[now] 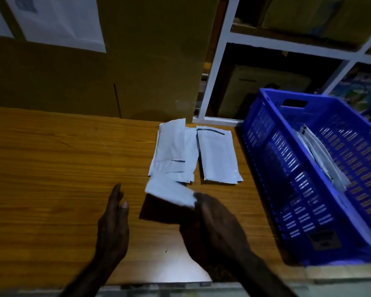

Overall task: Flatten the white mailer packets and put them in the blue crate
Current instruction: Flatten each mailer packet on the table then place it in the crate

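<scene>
The right hand (217, 221) pinches one white mailer packet (169, 192) by its end, lifted above the wooden surface (51, 168); the left hand (114, 224) is spread and empty. Beyond it lie a loose overlapping pile of packets (174, 151), too overlapped to count, and a neat stack (217, 155). The blue crate (266, 168) on the right holds several flattened packets (321, 155).

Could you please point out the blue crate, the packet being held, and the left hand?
Blue crate (263, 159), head view, near side wall.
Held packet (169, 192), head view, white face.
Left hand (113, 230), head view, back of hand.

Our right grip (210, 213) lifts one white mailer packet (169, 192); beyond it two flat stacks (216, 155) lie, blue crate (272, 159) rightward holding more.
</scene>
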Motion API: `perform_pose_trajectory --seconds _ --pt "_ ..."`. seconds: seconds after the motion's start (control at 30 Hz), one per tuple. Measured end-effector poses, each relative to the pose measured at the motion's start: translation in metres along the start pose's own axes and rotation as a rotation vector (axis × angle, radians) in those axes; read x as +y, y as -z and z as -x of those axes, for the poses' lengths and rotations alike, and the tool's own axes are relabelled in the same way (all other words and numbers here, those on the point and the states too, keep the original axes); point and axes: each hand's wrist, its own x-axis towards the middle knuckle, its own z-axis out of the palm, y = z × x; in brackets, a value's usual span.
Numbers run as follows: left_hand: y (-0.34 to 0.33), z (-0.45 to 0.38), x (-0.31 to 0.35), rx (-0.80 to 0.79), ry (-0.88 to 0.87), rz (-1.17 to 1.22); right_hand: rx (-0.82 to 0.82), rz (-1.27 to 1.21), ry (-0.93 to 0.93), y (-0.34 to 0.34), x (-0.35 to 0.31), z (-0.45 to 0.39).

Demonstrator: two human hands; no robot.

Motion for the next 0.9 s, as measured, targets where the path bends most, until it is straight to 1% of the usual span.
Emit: perform_pose_trajectory --seconds 0.03,0.1,0.17,0.27,0.33,0.4,0.47,0.6,0.7,0.9 --pt "0.002 0.001 0.001 -0.02 -0.012 0.018 -0.044 0.017 0.045 -0.01 0.0 0.015" --pt "0.004 0.005 0.004 -0.094 -0.062 0.02 -0.142 -0.05 0.148 -0.028 0.002 0.036" --pt "0.003 0.01 0.007 -0.196 -0.151 -0.044 -0.229 -0.084 0.19 -0.038 0.005 0.043" --pt "-0.001 0.013 0.004 -0.331 -0.297 -0.308 -0.302 -0.121 0.158 -0.034 0.003 0.035" --pt "-0.005 0.013 -0.003 -0.378 -0.384 -0.504 -0.338 -0.14 0.113 -0.031 -0.003 0.027" --pt "-0.009 0.014 -0.009 -0.409 -0.48 -0.638 -0.327 -0.093 0.068 -0.039 -0.012 0.022" --pt "-0.013 0.016 -0.011 -0.413 -0.536 -0.698 -0.305 -0.043 0.021 -0.052 -0.022 0.018" --pt "-0.021 0.026 -0.007 -0.373 -0.567 -0.703 -0.25 -0.006 -0.037 -0.077 -0.032 0.019" --pt "-0.024 0.029 -0.005 -0.361 -0.594 -0.74 -0.218 0.008 -0.027 -0.083 -0.032 0.023" --pt "-0.025 0.029 -0.011 -0.399 -0.619 -0.941 -0.238 0.064 -0.013 -0.088 -0.032 0.027"
